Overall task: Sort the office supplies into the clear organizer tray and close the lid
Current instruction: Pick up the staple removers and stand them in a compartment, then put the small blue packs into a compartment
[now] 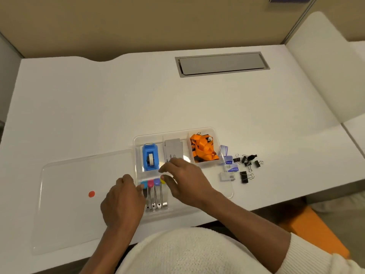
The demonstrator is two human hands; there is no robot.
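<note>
Lightly, the small stiff pins (156,194) are nudged by loosely open, empty hands, left (123,202) and right (185,180); best pinched at the coloured caps.

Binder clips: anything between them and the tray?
Yes. The binder clips lie on the desk right of the tray; the small packets and a clear badge holder sit between them and the tray's right wall.

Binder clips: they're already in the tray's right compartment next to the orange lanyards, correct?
No. The head view shows the binder clips loose on the desk, outside the tray to its right. The orange lanyards are in the right compartment.
</note>
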